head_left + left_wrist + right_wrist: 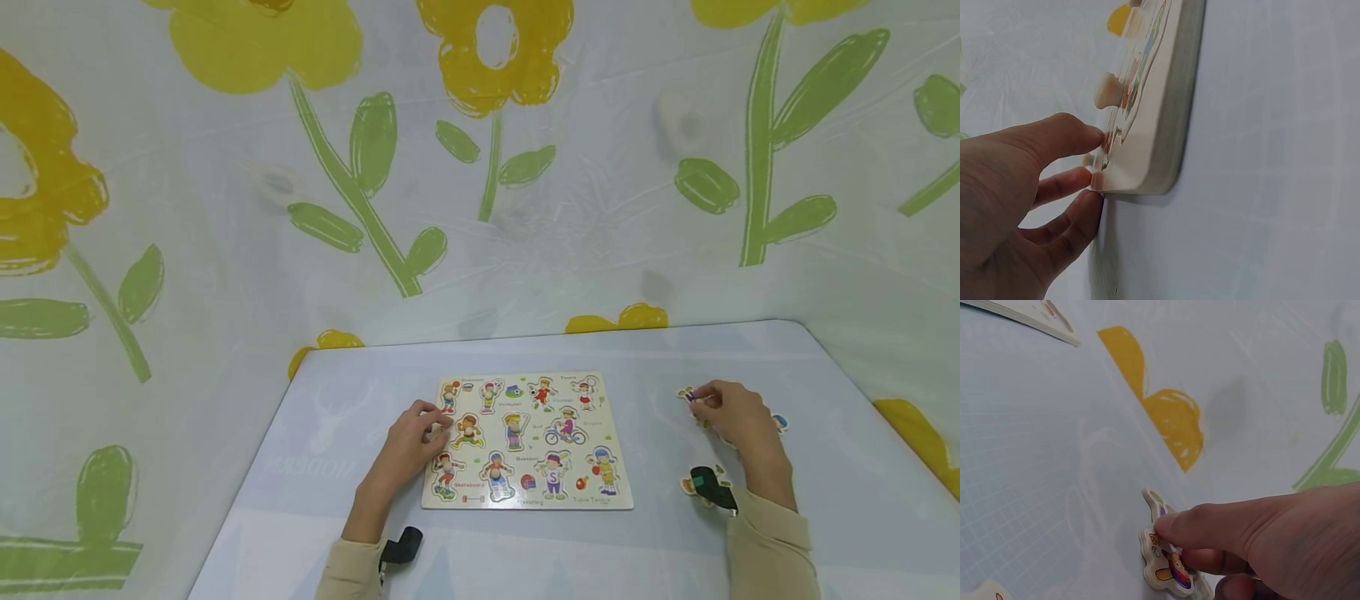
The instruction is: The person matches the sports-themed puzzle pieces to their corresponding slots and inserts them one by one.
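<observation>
On the table lies a wooden picture puzzle board (528, 505) with knobbed pieces showing children at sports. My left hand (415, 435) holds the board's left edge. In the left wrist view its thumb (1079, 134) lies on the board's face, while the other fingers meet the side near a corner; a pale knob (1109, 90) stands beside the thumb. Right of the board, my right hand (737, 408) pinches a flat puzzle piece (684, 394). The right wrist view shows the piece (1152, 559) with a printed figure, partly covered by the thumb and fingers; another piece seems to lie behind it.
More loose pieces lie around the right forearm, such as one with blue (782, 422) and one by the wrist camera (687, 485). Behind the table hangs a flowered cloth (585, 233). Black cameras (403, 546) are strapped to both wrists.
</observation>
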Action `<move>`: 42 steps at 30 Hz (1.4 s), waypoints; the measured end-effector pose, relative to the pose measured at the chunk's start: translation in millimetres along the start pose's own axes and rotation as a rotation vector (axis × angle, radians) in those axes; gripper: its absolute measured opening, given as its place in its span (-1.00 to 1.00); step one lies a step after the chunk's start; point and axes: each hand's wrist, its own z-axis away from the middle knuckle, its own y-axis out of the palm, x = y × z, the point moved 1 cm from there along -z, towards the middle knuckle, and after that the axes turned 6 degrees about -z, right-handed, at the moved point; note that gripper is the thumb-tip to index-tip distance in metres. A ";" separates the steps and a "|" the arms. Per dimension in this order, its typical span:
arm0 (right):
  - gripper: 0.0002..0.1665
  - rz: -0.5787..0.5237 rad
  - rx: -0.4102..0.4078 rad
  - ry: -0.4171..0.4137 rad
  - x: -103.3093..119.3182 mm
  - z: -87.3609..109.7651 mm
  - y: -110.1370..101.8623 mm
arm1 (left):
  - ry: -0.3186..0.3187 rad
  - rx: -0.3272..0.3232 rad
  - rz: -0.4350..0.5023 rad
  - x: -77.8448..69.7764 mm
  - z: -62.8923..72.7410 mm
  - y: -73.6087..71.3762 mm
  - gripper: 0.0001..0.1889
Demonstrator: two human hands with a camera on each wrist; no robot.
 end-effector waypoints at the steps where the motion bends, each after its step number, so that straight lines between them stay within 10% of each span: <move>1: -0.58 0.001 -0.005 0.000 0.0 0.0 0.1 | 0.000 0.000 0.000 0.0 -0.1 0.1 -0.84; 18: -0.73 0.015 0.083 -0.112 1.1 -3.1 2.8 | 0.004 0.003 0.012 -0.3 -0.3 0.2 -0.84; 42: -0.67 0.001 0.073 -0.065 1.0 -3.6 3.8 | 0.000 0.005 0.005 -0.2 -0.9 0.4 -0.84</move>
